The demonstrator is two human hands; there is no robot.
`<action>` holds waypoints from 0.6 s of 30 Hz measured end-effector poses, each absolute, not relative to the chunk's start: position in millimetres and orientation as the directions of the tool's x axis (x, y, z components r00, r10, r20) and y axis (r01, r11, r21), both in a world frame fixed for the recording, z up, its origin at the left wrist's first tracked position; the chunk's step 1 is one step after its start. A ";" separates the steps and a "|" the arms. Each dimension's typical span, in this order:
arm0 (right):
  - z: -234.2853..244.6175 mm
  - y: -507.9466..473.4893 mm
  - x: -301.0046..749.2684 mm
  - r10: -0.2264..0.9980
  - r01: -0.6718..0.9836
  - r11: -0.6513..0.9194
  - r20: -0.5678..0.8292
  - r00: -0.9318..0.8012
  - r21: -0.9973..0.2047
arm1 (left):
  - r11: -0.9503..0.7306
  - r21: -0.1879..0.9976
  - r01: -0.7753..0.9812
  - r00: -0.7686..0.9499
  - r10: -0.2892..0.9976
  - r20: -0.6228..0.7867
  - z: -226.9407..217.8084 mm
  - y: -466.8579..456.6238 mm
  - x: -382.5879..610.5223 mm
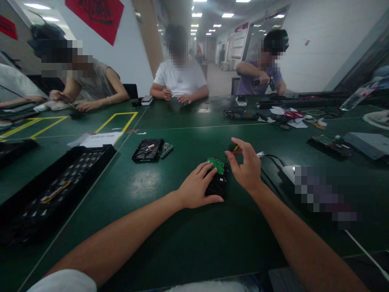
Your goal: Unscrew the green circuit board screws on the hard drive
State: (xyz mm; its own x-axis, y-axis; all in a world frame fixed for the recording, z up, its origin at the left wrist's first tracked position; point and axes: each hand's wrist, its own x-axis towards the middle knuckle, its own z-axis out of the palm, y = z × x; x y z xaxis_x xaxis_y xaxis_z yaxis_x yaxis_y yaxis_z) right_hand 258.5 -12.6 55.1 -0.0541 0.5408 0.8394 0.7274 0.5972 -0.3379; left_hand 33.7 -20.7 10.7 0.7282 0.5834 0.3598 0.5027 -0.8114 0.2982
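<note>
A black hard drive (216, 187) with a green circuit board (218, 164) at its far end lies flat on the table in front of me. My left hand (199, 184) rests across it, fingers spread over the board and thumb stretched along the near end. Beside the drive's far right corner, my right hand (245, 165) pinches a small screwdriver (233, 147) with a dark and yellow handle. Its thin shaft slants down to the board's right edge; whether the tip sits in a screw is too small to tell.
Left stands a long black tray (100, 152) with small parts inside. Beyond my left hand lie a black drive frame (148, 150) and a loose circuit board (167, 149). Another drive (330, 146), a grey box (369, 144) and cables (270, 178) are at right. Several people sit opposite.
</note>
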 end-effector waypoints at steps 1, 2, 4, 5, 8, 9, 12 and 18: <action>54.1 -12.1 258.7 0.552 0.725 0.594 0.832 -0.052 -0.349 | -0.811 0.297 0.503 0.729 0.583 0.358 10.9 -20.9 33.8; 52.9 -11.5 258.9 0.565 0.719 0.592 0.823 -0.049 -0.363 | -0.811 0.296 0.505 0.729 0.584 0.357 11.0 -21.0 33.8; 51.4 -10.7 258.9 0.587 0.708 0.587 0.808 -0.039 -0.392 | -0.808 0.297 0.509 0.728 0.588 0.353 11.4 -21.3 33.7; 51.5 -10.7 258.8 0.592 0.707 0.585 0.805 -0.035 -0.399 | -0.806 0.298 0.511 0.727 0.590 0.350 11.6 -21.4 33.6; 55.0 -12.4 258.4 0.569 0.727 0.575 0.822 -0.025 -0.376 | -0.804 0.300 0.513 0.728 0.593 0.344 12.3 -21.6 33.3; 56.7 -13.2 258.3 0.555 0.736 0.572 0.831 -0.022 -0.362 | -0.805 0.298 0.514 0.729 0.592 0.343 12.6 -21.6 33.3; 60.0 -14.6 258.8 0.537 0.748 0.570 0.843 -0.024 -0.341 | -0.808 0.288 0.514 0.732 0.589 0.343 13.5 -22.0 33.4; 56.6 -13.1 258.8 0.574 0.738 0.569 0.818 -0.042 -0.362 | -0.806 0.292 0.515 0.730 0.591 0.343 14.2 -22.3 33.7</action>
